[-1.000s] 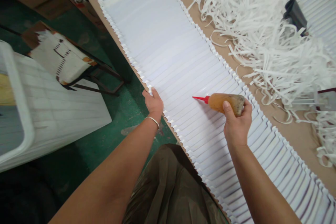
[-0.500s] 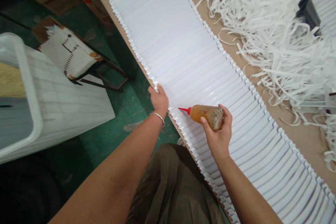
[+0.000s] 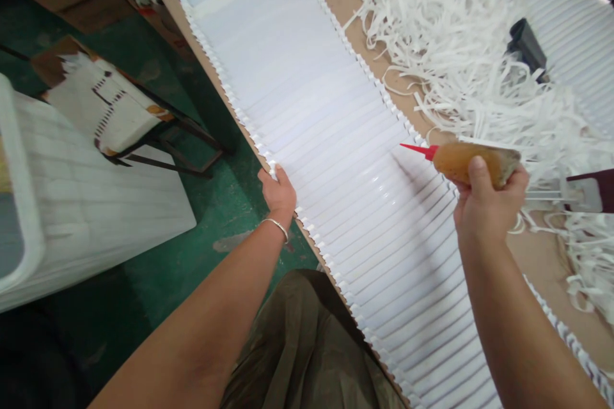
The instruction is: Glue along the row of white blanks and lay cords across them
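Note:
My right hand (image 3: 492, 201) is wrapped around an amber glue bottle (image 3: 463, 163) with a long red nozzle. The bottle lies nearly level above the far edge of a long row of overlapping white sheets (image 3: 330, 160), its tip pointing left over them. At the near edge of that row, my left hand (image 3: 279, 193) has its fingers closed on the sheets' edge; the fingertips are partly hidden. Small folded tabs line both long sides of the sheets. Glossy glints show on the surface between my hands.
White paper strips (image 3: 446, 38) are heaped on the brown tabletop (image 3: 537, 262) beyond the sheets. A black object (image 3: 527, 48) lies among them, and a dark red-handled tool (image 3: 592, 192) is at right. On the left stand a white bin (image 3: 105, 198) and a stool (image 3: 167, 140).
My right hand has carried the glue bottle from near my left hand across to the far edge of the sheets. My left hand stays at the near edge. The view has shifted slightly right.

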`<state>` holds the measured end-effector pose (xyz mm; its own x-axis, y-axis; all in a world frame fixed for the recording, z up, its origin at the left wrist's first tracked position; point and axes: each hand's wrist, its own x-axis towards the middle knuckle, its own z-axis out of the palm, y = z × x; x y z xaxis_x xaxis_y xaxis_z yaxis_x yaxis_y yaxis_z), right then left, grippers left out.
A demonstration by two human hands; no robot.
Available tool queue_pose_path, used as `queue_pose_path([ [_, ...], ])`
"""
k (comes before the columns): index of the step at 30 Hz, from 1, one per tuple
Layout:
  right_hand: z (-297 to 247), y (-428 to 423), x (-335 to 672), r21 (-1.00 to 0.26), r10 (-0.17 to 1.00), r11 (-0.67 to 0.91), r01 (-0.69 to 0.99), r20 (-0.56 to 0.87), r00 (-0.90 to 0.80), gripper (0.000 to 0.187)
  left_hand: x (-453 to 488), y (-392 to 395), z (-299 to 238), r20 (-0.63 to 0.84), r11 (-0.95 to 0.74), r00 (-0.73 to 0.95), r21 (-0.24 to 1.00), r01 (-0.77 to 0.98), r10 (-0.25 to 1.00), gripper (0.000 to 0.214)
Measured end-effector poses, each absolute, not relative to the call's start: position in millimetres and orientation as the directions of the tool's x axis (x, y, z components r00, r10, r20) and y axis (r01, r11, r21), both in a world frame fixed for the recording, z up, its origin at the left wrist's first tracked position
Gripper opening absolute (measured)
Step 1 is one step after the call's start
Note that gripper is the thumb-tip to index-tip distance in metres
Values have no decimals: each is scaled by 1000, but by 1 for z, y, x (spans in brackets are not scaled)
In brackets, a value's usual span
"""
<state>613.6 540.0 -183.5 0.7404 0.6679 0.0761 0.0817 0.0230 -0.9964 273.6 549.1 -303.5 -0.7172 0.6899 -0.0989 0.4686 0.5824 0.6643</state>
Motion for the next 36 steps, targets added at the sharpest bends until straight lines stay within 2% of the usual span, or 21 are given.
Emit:
queue_pose_path([
  [1, -186, 549, 619, -999, 676, 36, -5, 21, 737, 60, 274, 549, -303, -103, 587, -717, 660, 469, 689, 29],
  [3, -192, 564, 627, -996, 706, 59, -70, -7, 708, 52, 274, 549, -302, -104, 590, -719, 658, 469, 687, 27],
  [11, -216, 598, 644, -992, 669, -77, -102, -128, 732, 43, 273, 550, -304, -79, 563, -717, 681, 469, 693, 28],
  [21, -232, 599, 644, -995, 723, -94, 18, -56, 688, 52, 273, 550, -303, -76, 563, -716, 677, 474, 694, 30],
  [29, -223, 566, 611, -998, 781, -63, 20, -37, 623, 59, 276, 550, -297, -88, 571, -730, 689, 447, 678, 27],
  [34, -218, 545, 585, -999, 805, -29, -36, -44, 592, 62, 275, 549, -300, -103, 583, -722, 671, 458, 685, 29],
  [36, -219, 538, 577, -1000, 810, -12, -1, -10, 586, 63, 275, 549, -300, -114, 587, -718, 669, 456, 687, 30],
])
